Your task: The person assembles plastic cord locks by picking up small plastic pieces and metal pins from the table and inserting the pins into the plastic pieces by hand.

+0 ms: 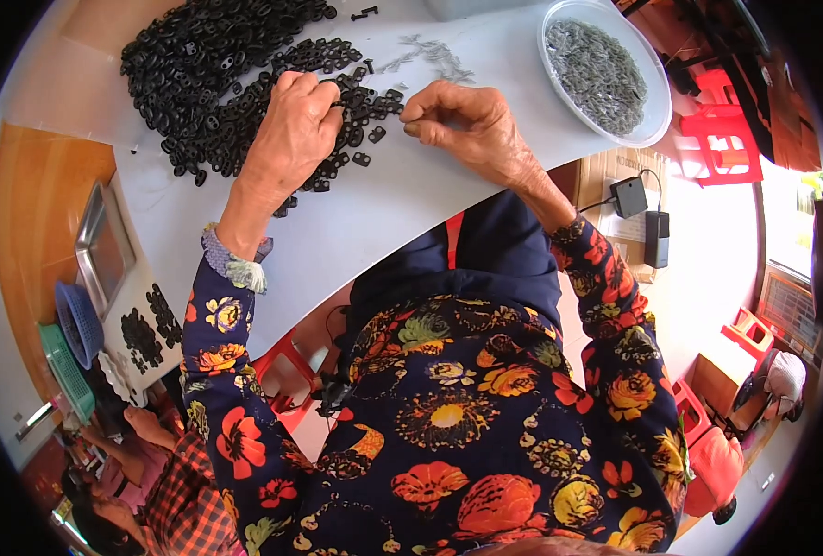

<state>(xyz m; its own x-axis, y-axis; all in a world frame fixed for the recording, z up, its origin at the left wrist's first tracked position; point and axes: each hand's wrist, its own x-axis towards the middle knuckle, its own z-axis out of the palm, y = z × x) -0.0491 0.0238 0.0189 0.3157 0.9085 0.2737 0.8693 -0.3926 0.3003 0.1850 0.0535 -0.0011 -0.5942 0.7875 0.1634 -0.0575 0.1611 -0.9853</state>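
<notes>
A large heap of small black plastic pieces (198,69), many oval with two holes, covers the far left of the pale table. My left hand (293,130) is over the near right side of this heap, fingers curled down among loose pieces. Its fingertips are hidden behind the hand, so what they hold does not show. To the right, just off the scattered pieces, my right hand (471,125) has thumb and forefinger pressed together. Anything between them is too small to name. Thin clear slivers (434,57) lie on the table beyond my hands.
A round translucent tub (654,116) full of clear slivers stands at the table's right. Left are a metal tray (106,250), blue basket (78,324) and green basket (64,371). Two people sit nearby, lower left and lower right; red stools (722,139) stand right.
</notes>
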